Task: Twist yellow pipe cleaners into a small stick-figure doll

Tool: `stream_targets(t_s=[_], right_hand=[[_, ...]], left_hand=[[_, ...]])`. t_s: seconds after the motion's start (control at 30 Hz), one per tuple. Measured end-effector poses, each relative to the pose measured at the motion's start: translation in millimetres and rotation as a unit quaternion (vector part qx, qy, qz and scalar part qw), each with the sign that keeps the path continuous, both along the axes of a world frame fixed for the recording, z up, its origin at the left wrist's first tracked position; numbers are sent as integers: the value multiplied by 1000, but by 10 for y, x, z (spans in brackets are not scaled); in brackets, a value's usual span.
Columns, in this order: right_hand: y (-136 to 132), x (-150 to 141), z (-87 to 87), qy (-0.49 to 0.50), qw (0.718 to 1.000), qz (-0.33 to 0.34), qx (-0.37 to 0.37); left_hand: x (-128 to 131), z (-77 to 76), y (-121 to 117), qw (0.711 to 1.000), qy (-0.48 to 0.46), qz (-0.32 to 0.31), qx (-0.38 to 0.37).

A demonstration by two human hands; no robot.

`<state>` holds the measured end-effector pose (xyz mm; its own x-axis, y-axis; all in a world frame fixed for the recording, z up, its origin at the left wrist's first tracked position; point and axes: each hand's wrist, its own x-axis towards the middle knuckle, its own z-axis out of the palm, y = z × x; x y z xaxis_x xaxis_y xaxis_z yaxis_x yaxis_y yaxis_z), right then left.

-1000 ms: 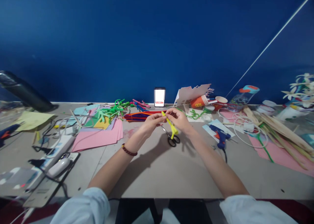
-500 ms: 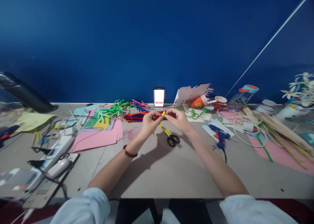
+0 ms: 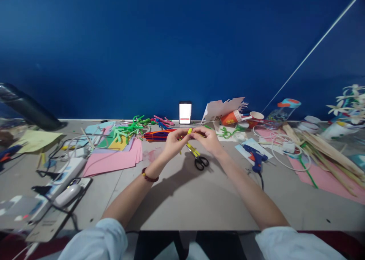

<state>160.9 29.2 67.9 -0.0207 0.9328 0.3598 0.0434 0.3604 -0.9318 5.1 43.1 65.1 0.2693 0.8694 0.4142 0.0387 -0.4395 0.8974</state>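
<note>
A yellow pipe cleaner [image 3: 189, 131] is pinched between the fingertips of my left hand [image 3: 174, 142] and my right hand [image 3: 207, 140], held above the table. Both hands are closed on it, and their fingertips meet or nearly meet. Yellow strands hang below the fingers, one by the left palm and others over the scissors; their exact shape is partly hidden. Black-handled scissors [image 3: 201, 162] lie on the table just under my hands, their blades partly covered. Behind my left hand rests a bundle of red, orange and purple pipe cleaners [image 3: 156, 135].
A lit phone [image 3: 185, 113] stands against the blue wall. Pink paper [image 3: 114, 161] and green pipe cleaners [image 3: 129, 130] lie to the left, near a power strip [image 3: 64, 176]. On the right are a blue glue gun [image 3: 258, 157], orange paper cups [image 3: 231, 118] and a coiled white cable [image 3: 273, 142].
The yellow pipe cleaner has turned in my fingers: its long part pointed down to the right over the scissors, and now a short end shows at the fingertips with strands hanging beneath.
</note>
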Motion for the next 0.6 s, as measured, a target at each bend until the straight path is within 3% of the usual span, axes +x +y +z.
stream_targets(t_s=[0.1,0.23,0.43,0.6], right_hand=[[-4,37,27,12,999,30,-8],[-18,47,50,17,999,24,-14],[-12,12,4,-35,998,-55,3],[-14,-23,-47,-69,993,-94,20]], left_hand=[[-6,20,19,993,-46,-74,-80],[-1,15,17,992,-44,-75,-93],[14,-15,-26,998,52,27,14],[-4,-46,-65,957,200,143,153]])
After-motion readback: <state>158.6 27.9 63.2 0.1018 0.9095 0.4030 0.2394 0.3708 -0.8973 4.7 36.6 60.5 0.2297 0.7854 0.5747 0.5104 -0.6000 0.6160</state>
